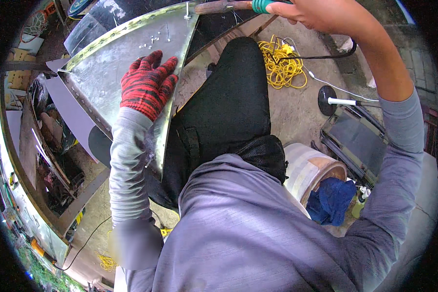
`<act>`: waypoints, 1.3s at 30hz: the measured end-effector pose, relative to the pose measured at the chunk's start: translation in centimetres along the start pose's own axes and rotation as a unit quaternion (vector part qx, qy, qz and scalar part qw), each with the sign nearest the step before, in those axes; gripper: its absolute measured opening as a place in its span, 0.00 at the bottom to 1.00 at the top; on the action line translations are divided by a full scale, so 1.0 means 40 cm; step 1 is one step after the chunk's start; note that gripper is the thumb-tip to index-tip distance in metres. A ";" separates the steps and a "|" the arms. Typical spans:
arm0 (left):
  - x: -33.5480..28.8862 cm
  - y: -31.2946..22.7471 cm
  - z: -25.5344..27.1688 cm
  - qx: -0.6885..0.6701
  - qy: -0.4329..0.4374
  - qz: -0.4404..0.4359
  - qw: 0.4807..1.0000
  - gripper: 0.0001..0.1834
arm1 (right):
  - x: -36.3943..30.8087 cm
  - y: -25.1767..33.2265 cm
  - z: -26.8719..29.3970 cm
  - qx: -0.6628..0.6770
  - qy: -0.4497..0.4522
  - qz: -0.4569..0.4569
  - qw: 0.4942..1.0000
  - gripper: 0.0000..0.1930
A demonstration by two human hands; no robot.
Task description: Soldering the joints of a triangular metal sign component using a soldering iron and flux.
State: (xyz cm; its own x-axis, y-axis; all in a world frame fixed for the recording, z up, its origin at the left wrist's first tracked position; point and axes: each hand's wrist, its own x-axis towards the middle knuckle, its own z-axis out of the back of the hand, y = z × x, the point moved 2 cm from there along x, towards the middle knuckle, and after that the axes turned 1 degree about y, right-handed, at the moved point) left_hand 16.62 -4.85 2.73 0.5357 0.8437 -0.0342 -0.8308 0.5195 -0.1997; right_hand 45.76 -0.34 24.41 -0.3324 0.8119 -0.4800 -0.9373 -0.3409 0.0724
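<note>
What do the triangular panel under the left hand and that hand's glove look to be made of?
Triangular panel: apparently thin sheet metal, bare and dull silver, judging by its sheen and folded edge. Glove on the left hand: knitted fabric in a red and black pattern, with a visible knit texture.

A shiny triangular metal sheet (112, 63) lies tilted across the lap; a teal-handled soldering iron (228, 6) meets its top corner.

Single head-worn fisheye view, looking steeply down from above the person's torso, close over lap, edges bending toward the rim
</note>
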 end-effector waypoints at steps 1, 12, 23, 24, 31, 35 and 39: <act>0.002 -0.002 0.000 0.006 0.003 0.003 1.000 0.26 | 0.000 -0.036 -0.014 0.001 0.000 -0.002 1.000 0.18; 0.001 0.006 -0.007 -0.003 -0.002 0.001 1.000 0.27 | -0.028 0.031 0.007 0.008 -0.003 -0.011 1.000 0.19; 0.004 0.003 -0.007 -0.011 0.000 0.000 1.000 0.27 | -0.010 0.023 0.011 -0.011 0.012 -0.009 1.000 0.18; -0.004 0.007 -0.002 -0.002 0.005 0.008 1.000 0.27 | -0.006 0.029 0.015 -0.017 0.012 0.002 1.000 0.18; 0.013 -0.003 -0.008 -0.006 0.009 -0.005 1.000 0.28 | -0.014 0.050 0.034 -0.089 0.021 -0.002 0.996 0.18; 0.002 0.006 -0.012 0.000 0.003 -0.003 1.000 0.27 | -0.005 0.049 0.031 -0.087 0.004 0.028 0.996 0.17; 0.002 0.002 -0.006 0.006 0.006 -0.004 1.000 0.27 | -0.004 0.049 0.029 -0.067 0.041 -0.036 0.996 0.17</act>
State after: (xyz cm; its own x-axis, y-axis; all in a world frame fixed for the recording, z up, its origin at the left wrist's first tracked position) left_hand 16.61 -4.78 2.47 0.5445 0.8376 -0.0438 -0.8278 0.5283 -0.1886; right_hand 43.85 -0.57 25.63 -0.2490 0.7970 -0.5502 -0.9346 -0.3468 -0.0794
